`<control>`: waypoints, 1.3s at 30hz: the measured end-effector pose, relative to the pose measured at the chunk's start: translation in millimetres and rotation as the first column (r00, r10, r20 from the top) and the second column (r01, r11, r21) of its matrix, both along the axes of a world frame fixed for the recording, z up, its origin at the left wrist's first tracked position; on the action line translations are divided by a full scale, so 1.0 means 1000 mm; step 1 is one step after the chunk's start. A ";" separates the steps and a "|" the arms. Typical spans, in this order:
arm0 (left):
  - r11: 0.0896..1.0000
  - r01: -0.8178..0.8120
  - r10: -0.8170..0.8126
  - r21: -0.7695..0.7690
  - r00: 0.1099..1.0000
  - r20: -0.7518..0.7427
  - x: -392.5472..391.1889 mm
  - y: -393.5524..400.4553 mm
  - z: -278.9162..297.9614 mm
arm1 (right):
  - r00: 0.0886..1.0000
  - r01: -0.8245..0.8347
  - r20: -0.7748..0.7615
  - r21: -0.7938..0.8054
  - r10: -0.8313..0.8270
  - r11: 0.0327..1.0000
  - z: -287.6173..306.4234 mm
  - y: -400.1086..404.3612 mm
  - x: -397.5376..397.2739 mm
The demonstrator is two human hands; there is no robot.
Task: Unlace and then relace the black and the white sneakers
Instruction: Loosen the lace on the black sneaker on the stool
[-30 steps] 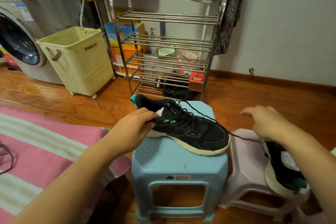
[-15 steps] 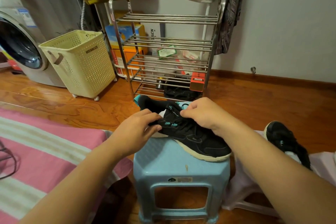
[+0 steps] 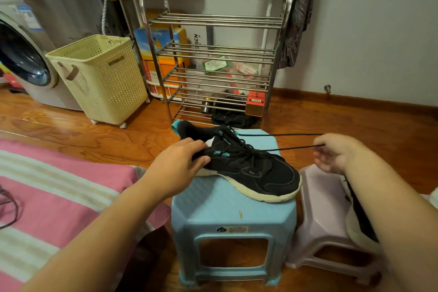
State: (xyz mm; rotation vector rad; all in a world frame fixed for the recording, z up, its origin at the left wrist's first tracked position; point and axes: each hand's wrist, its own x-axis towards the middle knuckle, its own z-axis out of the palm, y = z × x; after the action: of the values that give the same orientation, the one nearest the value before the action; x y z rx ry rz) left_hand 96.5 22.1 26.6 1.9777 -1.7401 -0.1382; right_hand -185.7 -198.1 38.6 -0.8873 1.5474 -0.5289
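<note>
Gripping the black sneaker [image 3: 248,168] heel on the blue stool [image 3: 232,216], left hand [image 3: 176,168] steadies; right hand [image 3: 336,153] pinches the taut lace [image 3: 279,149].

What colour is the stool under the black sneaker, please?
Light blue stool, clearest in the head view.

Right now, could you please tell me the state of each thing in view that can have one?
Black sneaker: on its sole on the blue stool, laces partly loosened.
Lace: two strands pulled taut to the right.
Left hand: grips the sneaker's heel collar.
Right hand: pinches the lace.
Second sneaker: on the pink stool, mostly hidden by the right arm.
Washing machine: door closed.
Laundry basket: upright, open-topped.
</note>
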 end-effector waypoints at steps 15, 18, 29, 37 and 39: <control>1.000 0.027 -0.027 -0.010 1.000 -0.004 -0.002 0.006 -0.004 | 0.622 -0.755 -0.734 -0.655 0.272 -0.043 0.001 0.114 0.086; 0.999 0.043 -0.043 -0.002 0.999 -0.015 0.000 0.006 -0.003 | 0.645 -0.740 -0.709 -0.673 0.285 0.000 0.003 0.112 0.093; 0.985 0.164 -0.158 0.048 0.981 -0.111 0.012 0.014 -0.003 | 0.776 -0.612 -0.584 -0.605 0.239 0.510 0.012 0.028 0.019; 0.986 0.165 -0.161 0.036 0.982 -0.103 0.006 0.012 -0.006 | 0.418 -0.789 -0.826 -0.536 0.379 -0.298 0.015 0.111 0.067; 0.986 0.164 -0.159 0.036 0.982 -0.105 0.005 0.013 -0.007 | 0.470 -0.756 -0.795 -0.587 0.384 -0.290 0.007 0.110 0.071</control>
State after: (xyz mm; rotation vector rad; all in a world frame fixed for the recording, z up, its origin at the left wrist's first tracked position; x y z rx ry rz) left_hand 101.9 35.1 19.9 1.8247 -1.8436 -0.3309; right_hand -114.8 -88.1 46.0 -2.8151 0.4081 -0.5948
